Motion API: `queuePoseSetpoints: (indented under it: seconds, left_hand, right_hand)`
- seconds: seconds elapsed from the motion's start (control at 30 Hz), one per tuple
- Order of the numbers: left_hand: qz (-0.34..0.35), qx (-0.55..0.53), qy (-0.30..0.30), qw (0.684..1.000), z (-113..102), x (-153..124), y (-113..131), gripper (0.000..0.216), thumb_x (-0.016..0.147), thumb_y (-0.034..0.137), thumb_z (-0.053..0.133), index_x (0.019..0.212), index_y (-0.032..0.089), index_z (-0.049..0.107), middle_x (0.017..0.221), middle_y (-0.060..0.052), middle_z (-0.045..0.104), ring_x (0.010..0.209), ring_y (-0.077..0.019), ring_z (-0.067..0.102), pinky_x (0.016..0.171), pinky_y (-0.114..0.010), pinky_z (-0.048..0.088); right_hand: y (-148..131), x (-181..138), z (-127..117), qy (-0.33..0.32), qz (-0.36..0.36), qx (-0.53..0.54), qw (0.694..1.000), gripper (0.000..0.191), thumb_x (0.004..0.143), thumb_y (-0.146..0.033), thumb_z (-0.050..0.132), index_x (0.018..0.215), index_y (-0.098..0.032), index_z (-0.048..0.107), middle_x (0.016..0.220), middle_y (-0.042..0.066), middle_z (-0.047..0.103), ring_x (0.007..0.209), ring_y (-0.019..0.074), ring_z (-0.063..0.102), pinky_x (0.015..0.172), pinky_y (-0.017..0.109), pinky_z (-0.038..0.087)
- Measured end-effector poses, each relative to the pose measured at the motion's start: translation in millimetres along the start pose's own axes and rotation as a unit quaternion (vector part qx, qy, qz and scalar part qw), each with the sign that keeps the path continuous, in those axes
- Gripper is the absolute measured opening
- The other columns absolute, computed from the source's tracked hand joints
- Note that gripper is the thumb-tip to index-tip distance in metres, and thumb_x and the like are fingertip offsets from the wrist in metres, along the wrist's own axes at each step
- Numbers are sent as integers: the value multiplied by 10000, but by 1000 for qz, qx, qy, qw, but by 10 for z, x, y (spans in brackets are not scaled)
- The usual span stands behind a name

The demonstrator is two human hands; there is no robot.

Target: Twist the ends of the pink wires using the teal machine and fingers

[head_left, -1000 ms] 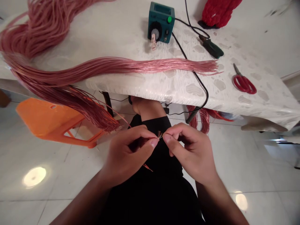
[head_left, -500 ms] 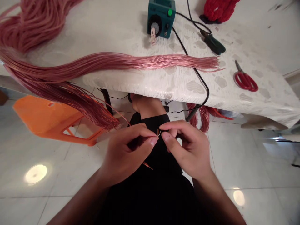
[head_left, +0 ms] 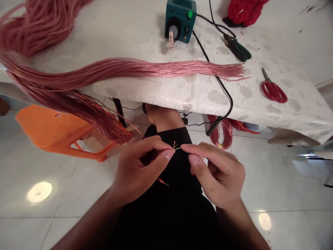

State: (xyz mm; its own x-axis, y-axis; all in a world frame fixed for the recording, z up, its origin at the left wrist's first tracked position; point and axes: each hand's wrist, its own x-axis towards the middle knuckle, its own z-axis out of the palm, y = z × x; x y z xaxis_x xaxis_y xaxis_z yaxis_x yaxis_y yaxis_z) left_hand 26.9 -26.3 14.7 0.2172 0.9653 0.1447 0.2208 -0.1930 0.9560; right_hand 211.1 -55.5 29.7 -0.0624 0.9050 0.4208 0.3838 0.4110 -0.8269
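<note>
My left hand (head_left: 142, 168) is closed in a pinch on thin copper-pink wire strands (head_left: 175, 145) over my lap; a short red end pokes out below the hand. My right hand (head_left: 217, 172) pinches the same strands' bare tips between forefinger and thumb, just right of the left fingertips. A long bundle of pink wires (head_left: 145, 69) lies across the table's front and hangs off its left edge down towards my left hand.
On the white table (head_left: 197, 95) stand a teal box with a knob (head_left: 180, 20), a green-handled tool (head_left: 238, 50) on a black cable, red scissors (head_left: 273, 91) and a red bundle (head_left: 243, 12). An orange stool (head_left: 54, 130) stands left on the tiled floor.
My right hand has turned and slid slightly right, its forefinger now stretched along the wire tips. The left hand has held its pinch in place.
</note>
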Motion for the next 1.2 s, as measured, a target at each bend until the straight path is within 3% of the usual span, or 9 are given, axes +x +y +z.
queuePoseSetpoints:
  seconds: [0.4, 0.57, 0.73, 0.9, 1.2]
  left_hand:
    - [-12, -41, -12, 999, -28, 32, -37, 119, 923, 225, 681, 819, 240, 736, 739, 26, 695, 638, -100, 583, 559, -236, 425]
    - [-9, -83, -84, 993, -64, 28, -30, 158, 948, 222, 645, 824, 224, 744, 700, 24, 643, 588, -84, 511, 529, -231, 380]
    - [-12, -140, -144, 980, -113, 38, -52, 136, 939, 192, 647, 858, 225, 750, 768, 31, 703, 648, -72, 563, 585, -192, 416]
    - [-38, -144, -163, 975, -126, 37, -86, 136, 932, 222, 654, 832, 213, 746, 734, 28, 673, 630, -74, 527, 570, -189, 401]
    - [-32, -142, -155, 977, -118, 39, -144, 182, 961, 263, 638, 798, 218, 705, 659, 53, 571, 573, -66, 451, 517, -207, 339]
  right_hand:
    - [95, -13, 28, -60, -48, 73, 994, 301, 906, -74, 610, 1118, -211, 775, 673, -15, 675, 546, 108, 583, 492, 243, 479]
    - [243, 58, -71, -19, 2, 89, 996, 312, 924, -65, 627, 1126, -247, 778, 661, -40, 633, 572, 100, 595, 534, 242, 488]
    - [270, 216, -90, -96, -83, 97, 987, 328, 875, -29, 652, 1143, -176, 770, 719, -25, 660, 600, 85, 591, 560, 225, 491]
    - [253, 296, -74, -168, -91, 106, 976, 248, 869, -27, 670, 1070, -126, 776, 709, -6, 674, 599, 89, 579, 566, 232, 488]
    - [272, 247, -70, -167, -55, 76, 981, 22, 935, -158, 718, 931, -150, 739, 695, -34, 627, 605, 55, 558, 573, 191, 442]
